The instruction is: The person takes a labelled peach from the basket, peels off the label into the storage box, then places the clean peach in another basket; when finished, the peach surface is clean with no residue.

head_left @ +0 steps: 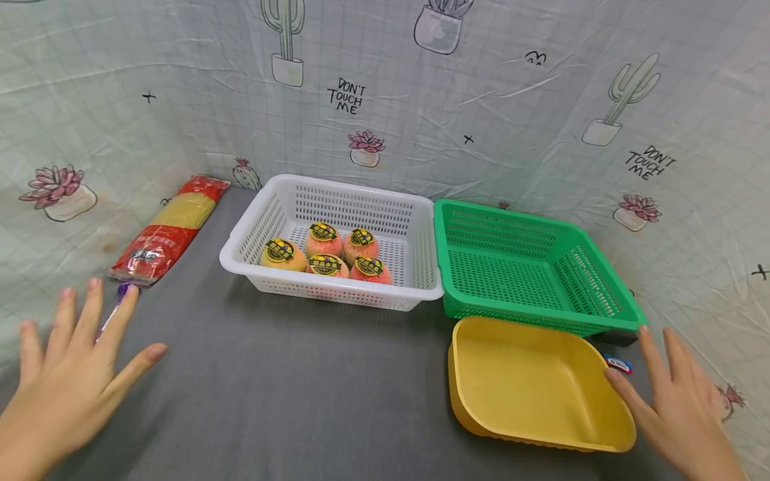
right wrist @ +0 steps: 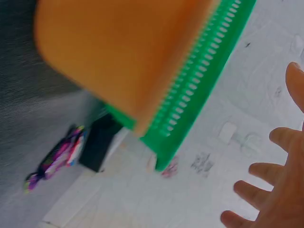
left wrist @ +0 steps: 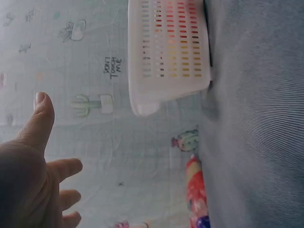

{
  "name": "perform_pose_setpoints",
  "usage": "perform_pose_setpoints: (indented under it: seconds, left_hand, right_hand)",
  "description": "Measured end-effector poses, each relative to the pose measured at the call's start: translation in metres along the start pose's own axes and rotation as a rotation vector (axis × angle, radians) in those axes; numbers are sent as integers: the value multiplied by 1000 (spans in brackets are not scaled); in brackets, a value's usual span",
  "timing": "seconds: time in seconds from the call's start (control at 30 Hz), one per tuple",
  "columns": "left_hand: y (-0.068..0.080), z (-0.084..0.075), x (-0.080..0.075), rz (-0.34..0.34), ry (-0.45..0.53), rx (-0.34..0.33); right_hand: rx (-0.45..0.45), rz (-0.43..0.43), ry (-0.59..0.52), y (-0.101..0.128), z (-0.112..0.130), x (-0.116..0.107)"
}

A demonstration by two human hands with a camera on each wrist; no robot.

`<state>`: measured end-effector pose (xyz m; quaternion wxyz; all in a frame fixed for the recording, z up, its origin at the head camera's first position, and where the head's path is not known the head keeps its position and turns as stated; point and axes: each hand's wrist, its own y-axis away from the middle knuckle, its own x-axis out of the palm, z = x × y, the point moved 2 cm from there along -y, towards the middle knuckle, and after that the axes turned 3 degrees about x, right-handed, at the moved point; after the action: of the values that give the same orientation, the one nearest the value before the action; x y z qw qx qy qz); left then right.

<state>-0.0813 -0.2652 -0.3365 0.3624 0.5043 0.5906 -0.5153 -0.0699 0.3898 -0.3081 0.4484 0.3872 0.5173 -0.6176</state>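
Both hands hover above the grey table (head_left: 313, 394) with nothing in them. The left hand (head_left: 66, 387) has its fingers (head_left: 90, 314) spread and straight, palm down; the left wrist view confirms the spread, with the thumb well apart from the rest. The right hand (head_left: 680, 407) is likewise splayed and relaxed, holding nothing.

Placement relative to the fingers:
- Just off the right thumb tip lies the yellow tray (head_left: 535, 387), tilted, its open side facing up. Thumb and rim look close to touching, but the head view does not settle whether they meet.
- Beyond the right fingertips sits the green basket (head_left: 541, 267), holding nothing visible. Its near wall meets the tray's far edge.
- Between the right fingertips and the green basket lies a small wrapped item (head_left: 618, 364), beside a dark block under the basket corner; the right wrist view shows a crinkled multicoloured wrapper (right wrist: 54, 159), blurred, possibly the same item.
- Ahead of both hands, nearer the left, stands the white basket (head_left: 337, 234), side by side with the green one. It holds five peach-coloured fruits (head_left: 327, 257) with dark round labels, grouped in its near half.
- Beyond the left fingertips a red and yellow noodle packet (head_left: 171, 227) lies along the cloth backdrop (head_left: 481, 100). A small purple object (head_left: 125, 291) lies at its near end, partly hidden by the fingers.

Obstruction: the white basket's near wall stands between the fingers and the fruits, so they are open only from above.
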Motion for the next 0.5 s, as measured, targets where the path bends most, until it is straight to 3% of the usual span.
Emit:
perform_pose_setpoints:
  seconds: [0.17, 0.3, 0.4, 0.5]
  left_hand:
    - [-11, -8, -11, -28, 4, 81]
    - [-24, -13, -21, -44, 56, 160]
    - [-40, -17, -27, -17, 172, 228]
    - [-60, -19, -30, 73, 356, 270]
  right_hand:
    - [-117, 3, -126, -18, 22, -13]
    - [-188, 73, -243, -39, 53, -28]
    - [-221, 144, -310, -55, 84, -39]
    - [-261, 205, -335, -71, 119, -44]
